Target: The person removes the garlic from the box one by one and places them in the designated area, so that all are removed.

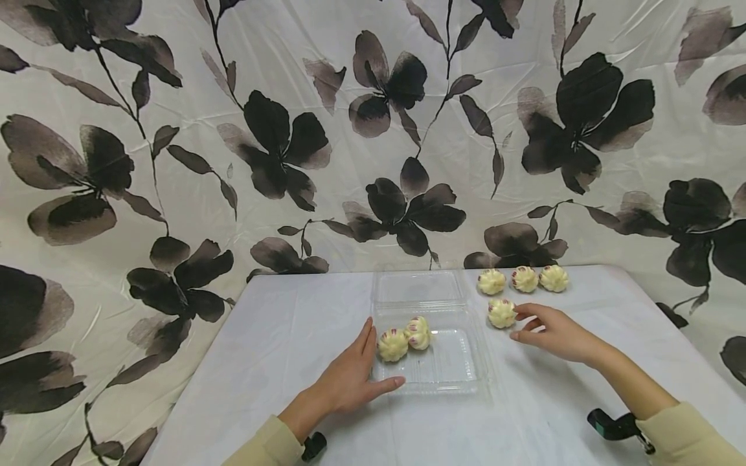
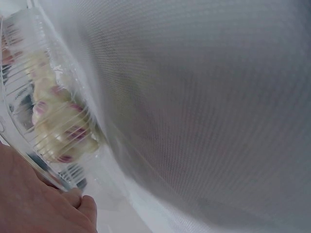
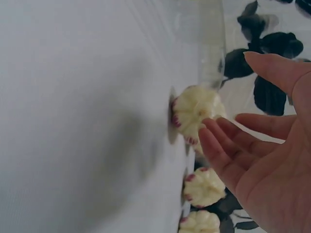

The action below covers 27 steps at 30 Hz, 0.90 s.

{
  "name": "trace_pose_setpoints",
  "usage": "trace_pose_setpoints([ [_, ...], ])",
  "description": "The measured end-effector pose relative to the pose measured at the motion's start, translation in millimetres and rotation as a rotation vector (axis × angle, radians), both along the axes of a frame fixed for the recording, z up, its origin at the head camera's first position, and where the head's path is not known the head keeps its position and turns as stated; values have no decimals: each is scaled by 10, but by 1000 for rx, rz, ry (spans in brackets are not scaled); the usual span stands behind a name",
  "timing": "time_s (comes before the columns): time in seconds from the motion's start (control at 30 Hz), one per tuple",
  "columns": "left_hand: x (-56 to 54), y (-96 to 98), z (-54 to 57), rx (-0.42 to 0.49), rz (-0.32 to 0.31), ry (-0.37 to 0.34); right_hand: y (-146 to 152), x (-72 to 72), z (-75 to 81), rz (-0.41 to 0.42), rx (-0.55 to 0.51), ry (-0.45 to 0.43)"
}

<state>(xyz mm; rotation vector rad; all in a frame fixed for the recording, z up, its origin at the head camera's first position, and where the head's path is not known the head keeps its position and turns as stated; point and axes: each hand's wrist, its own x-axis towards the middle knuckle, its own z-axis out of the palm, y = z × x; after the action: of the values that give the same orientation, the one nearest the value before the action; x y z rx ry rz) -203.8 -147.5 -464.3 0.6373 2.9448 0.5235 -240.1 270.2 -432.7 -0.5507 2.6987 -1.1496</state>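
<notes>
A clear plastic clamshell box (image 1: 474,362) lies with its lid (image 1: 418,287) folded back. Two pale yellow, ridged balls with reddish-purple marks sit at its left: a front ball (image 1: 392,345) and a rear ball (image 1: 418,332). My left hand (image 1: 348,375) rests along the box's left side, fingers straight, thumb spread at the front. Through the ribbed wall the front ball (image 2: 65,128) shows in the left wrist view. My right hand (image 1: 553,331) reaches to another such ball (image 1: 502,313) right of the box, fingertips right at its side, thumb apart from it.
Behind that ball, three more balls stand in a row near the table's back edge: a left one (image 1: 491,281), a middle one (image 1: 524,279) and a right one (image 1: 553,278). A white cloth covers the table (image 1: 280,323). A floral curtain (image 1: 326,155) hangs close behind.
</notes>
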Motion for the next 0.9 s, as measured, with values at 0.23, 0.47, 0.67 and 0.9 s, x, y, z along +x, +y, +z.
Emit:
trace_pose_setpoints([
  [0.23, 0, -1, 0, 4, -4, -4, -155, 64, 88, 68, -31, 56],
  [0.47, -2, 1, 6, 4, -4, -1, -320, 81, 135, 130, -52, 116],
  [0.67, -4, 1, -1, 4, -1, -2, -475, 73, 118, 165, -32, 153],
  [0.9, -2, -2, -4, 3, 1, -4, -642, 38, 96, 211, -29, 180],
])
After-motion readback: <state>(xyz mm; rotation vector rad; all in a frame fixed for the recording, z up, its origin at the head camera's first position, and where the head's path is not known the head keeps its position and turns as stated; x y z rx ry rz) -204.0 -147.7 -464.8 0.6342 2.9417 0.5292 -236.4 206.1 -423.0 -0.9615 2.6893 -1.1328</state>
